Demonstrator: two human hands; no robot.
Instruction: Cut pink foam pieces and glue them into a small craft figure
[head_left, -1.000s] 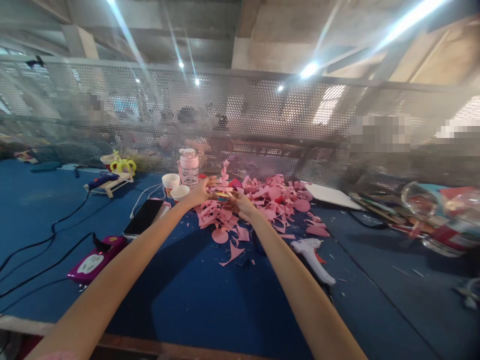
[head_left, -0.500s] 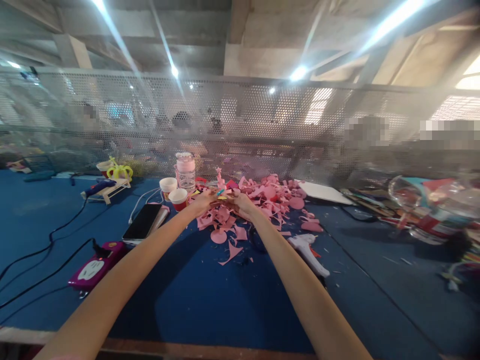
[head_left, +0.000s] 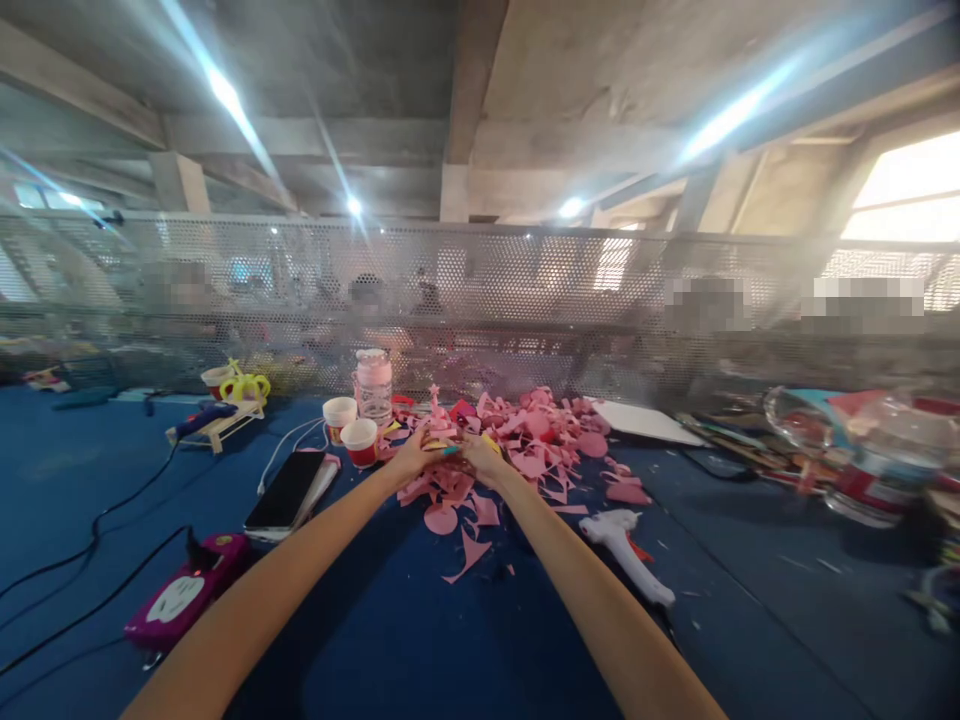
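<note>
Both my arms stretch out over a blue table (head_left: 420,640). My left hand (head_left: 416,452) and my right hand (head_left: 480,458) meet at the near edge of a heap of pink paper scraps (head_left: 532,440). The fingers of both hands close together on a small pink paper piece (head_left: 442,443) with a bit of teal and yellow between them. What exactly is pinched there is too small and blurred to tell.
Left of my hands stand two paper cups (head_left: 351,428) and a pink-lidded jar (head_left: 373,385). A phone (head_left: 289,488), a purple device (head_left: 184,602) with black cables and a white glue gun (head_left: 626,545) lie nearby. A perforated metal screen (head_left: 525,300) closes the table's far side. Clutter sits at right.
My hands stay joined over the pink scraps. The view has tilted upward, so the table and hands sit lower in the frame.
</note>
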